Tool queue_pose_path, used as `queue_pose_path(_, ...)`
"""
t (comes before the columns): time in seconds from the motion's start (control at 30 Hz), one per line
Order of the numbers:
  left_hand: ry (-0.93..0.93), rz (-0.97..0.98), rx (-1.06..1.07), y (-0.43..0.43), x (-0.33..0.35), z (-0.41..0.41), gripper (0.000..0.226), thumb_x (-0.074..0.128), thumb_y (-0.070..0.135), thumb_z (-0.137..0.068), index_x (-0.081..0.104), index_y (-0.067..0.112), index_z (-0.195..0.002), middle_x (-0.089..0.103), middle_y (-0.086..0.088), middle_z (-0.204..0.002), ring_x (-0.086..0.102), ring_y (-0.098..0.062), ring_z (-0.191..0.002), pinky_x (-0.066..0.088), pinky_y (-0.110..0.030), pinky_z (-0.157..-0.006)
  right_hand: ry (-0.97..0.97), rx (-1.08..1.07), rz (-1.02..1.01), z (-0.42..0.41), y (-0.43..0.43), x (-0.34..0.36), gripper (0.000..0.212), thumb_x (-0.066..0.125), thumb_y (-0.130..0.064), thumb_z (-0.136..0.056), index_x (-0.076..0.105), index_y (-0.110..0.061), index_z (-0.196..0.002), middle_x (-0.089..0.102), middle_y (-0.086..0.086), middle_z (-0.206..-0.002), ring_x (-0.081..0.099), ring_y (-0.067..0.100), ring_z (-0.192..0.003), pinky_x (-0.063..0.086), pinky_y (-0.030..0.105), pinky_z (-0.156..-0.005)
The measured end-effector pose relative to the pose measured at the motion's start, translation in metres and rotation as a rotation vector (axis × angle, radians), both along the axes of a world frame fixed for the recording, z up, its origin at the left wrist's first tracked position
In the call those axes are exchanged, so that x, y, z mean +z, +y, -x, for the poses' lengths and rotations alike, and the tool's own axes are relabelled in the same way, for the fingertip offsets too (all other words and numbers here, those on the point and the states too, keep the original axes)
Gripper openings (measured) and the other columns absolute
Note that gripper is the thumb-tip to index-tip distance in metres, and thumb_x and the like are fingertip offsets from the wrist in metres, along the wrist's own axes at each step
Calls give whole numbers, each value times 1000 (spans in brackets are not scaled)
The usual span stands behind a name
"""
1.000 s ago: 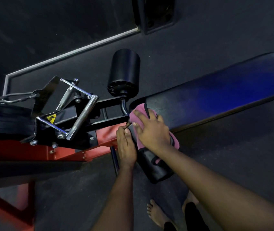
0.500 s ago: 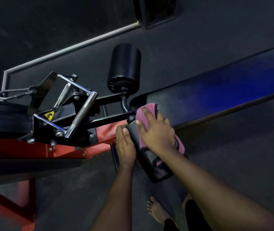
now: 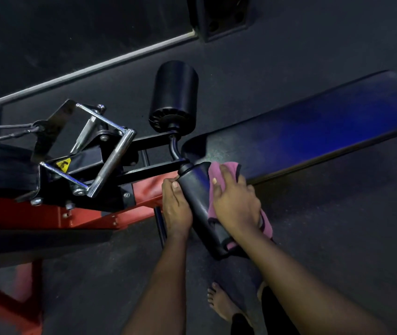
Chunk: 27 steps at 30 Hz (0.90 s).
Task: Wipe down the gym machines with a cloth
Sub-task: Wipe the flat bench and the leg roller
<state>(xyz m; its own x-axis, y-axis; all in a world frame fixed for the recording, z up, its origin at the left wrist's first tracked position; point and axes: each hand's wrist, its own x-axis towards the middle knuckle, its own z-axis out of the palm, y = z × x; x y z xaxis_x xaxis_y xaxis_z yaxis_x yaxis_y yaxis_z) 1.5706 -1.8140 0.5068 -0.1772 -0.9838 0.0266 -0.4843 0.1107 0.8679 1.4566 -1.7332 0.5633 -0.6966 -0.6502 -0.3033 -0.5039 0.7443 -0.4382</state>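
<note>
A black padded roller (image 3: pixel 197 204) sticks out toward me from the machine's black arm. My right hand (image 3: pixel 235 199) presses a pink cloth (image 3: pixel 226 169) flat onto the roller's right side, fingers spread over the fabric. My left hand (image 3: pixel 175 209) grips the roller's left side near its inner end, thumb on top. A second black roller (image 3: pixel 174 95) stands on the far side of the arm. The long dark bench pad (image 3: pixel 313 131) runs off to the right.
A chrome handle (image 3: pixel 110 163) with cable lies on the black bracket at left, above the red frame (image 3: pixel 47 213). A thin black bar (image 3: pixel 160 223) drops below the frame. My bare foot (image 3: pixel 221 303) stands on the dark floor under the roller.
My right hand and the cloth have slid to the right side of the roller, uncovering its top. My left hand keeps its hold near the inner end.
</note>
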Motion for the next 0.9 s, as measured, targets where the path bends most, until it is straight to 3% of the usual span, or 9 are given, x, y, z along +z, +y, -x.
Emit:
queue_pose_path(0.17, -14, -3, -5, 2, 4, 0, 23, 32, 22, -110, 52, 11, -110, 49, 18, -92, 47, 6, -84, 29, 2, -78, -351, -47, 19, 47, -31, -16, 43, 35, -52, -105, 48, -39, -144, 59, 11, -141, 56, 37, -124, 42, 41, -95)
queue_pose_path(0.23, -15, 7, -4, 3, 9, 1, 16, 33, 13, -110, 46, 21, -107, 44, 21, -89, 47, 18, -84, 30, 2, -79, -264, -32, 63, 33, -9, -13, 47, 36, -54, -104, 40, -42, -150, 55, 10, -142, 56, 38, -121, 45, 43, -93)
queue_pose_path(0.37, 6, 12, 14, 5, 9, 1, 15, 33, 10, -109, 41, 22, -107, 53, -13, -100, 47, -19, -94, 36, -34, -92, 96, -36, -14, -32, 53, -2, 56, 37, -55, -102, 30, -45, -156, 48, 11, -144, 56, 34, -108, 51, 44, -80)
queue_pose_path(0.47, -4, 38, -7, 4, 11, 2, 14, 32, 14, -108, 44, 20, -107, 49, 15, -90, 50, 11, -85, 39, -15, -83, 66, -92, -28, -16, 39, -7, 52, 37, -54, -102, 35, -43, -153, 53, 10, -138, 57, 35, -108, 52, 44, -83)
queue_pose_path(0.57, -1, -7, -9, 5, 11, 2, 20, 32, 7, -109, 50, 3, -118, 40, 22, -91, 40, 31, -87, 24, 5, -80, -146, -178, -56, 15, 12, -11, 43, 36, -51, -103, 48, -34, -140, 58, 12, -132, 59, 39, -112, 47, 46, -91)
queue_pose_path(0.63, 14, -12, -16, 7, 14, 2, 29, 32, 6, -109, 49, -14, -120, 48, 4, -97, 42, 17, -78, 25, 5, -80, -123, -224, -36, 9, 15, -9, 44, 38, -50, -102, 46, -34, -142, 55, 12, -137, 58, 39, -114, 47, 46, -91)
queue_pose_path(0.73, 37, -17, -26, 9, 23, 1, 31, 32, 3, -109, 48, -21, -121, 55, -37, -115, 32, -1, -82, 32, -19, -89, 184, -93, -19, -51, 42, -6, 58, 48, -48, -99, 34, -39, -155, 44, 11, -151, 49, 37, -125, 46, 48, -94)
queue_pose_path(0.83, 26, -1, -41, 8, 20, -1, 33, 31, 5, -109, 47, -21, -122, 54, -39, -117, 29, 10, -90, 31, -12, -86, 297, 15, 145, -82, 67, -13, 70, 59, -44, -93, 33, -39, -158, 39, 10, -158, 42, 41, -136, 43, 55, -102)
queue_pose_path(0.9, -10, 29, -49, 5, 15, -4, 32, 31, 9, -109, 50, -16, -118, 53, -21, -98, 33, 7, -90, 33, -4, -86, 282, 18, 190, -68, 69, -15, 65, 54, -48, -97, 32, -40, -157, 41, 10, -156, 45, 39, -133, 46, 53, -99)
